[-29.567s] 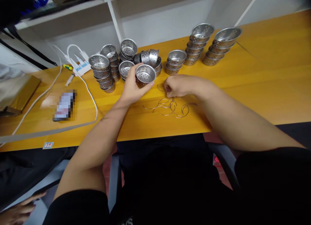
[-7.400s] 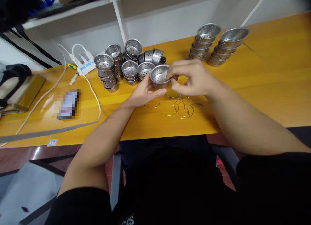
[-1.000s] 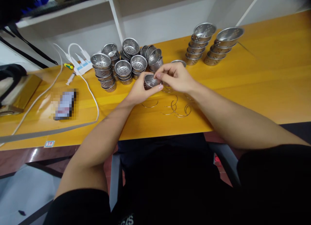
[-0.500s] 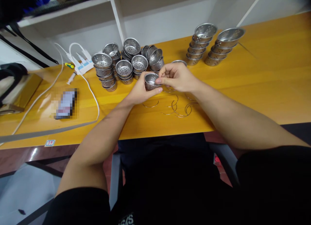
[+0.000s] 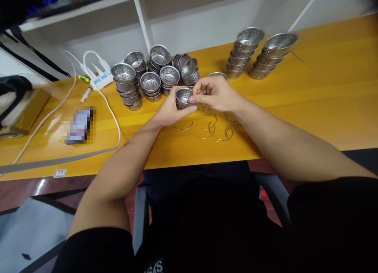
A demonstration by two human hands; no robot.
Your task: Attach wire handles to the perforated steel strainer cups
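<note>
My left hand (image 5: 173, 109) is wrapped round a small perforated metal strainer cup (image 5: 182, 98), its open mouth tilted up toward me. The fingers of my right hand (image 5: 211, 93) are pinched together at the cup's right rim; what they hold, if anything, is hidden behind the thumb. Just below my hands, several thin wire rings (image 5: 220, 133) lie loose on the table. Behind my right hand the rim of another metal cup (image 5: 218, 74) shows.
Stacks of perforated cups (image 5: 150, 84) crowd the table behind my left hand. Two taller stacks (image 5: 240, 52) stand at the back right. A white power strip (image 5: 102, 80) with a cord, a syringe (image 5: 86, 94) and a blurred-out phone (image 5: 79, 125) lie on the left of the yellow table (image 5: 310, 115).
Both hands and the cup keep nearly the same position and grip. Only a very slight shift of the whole view shows.
</note>
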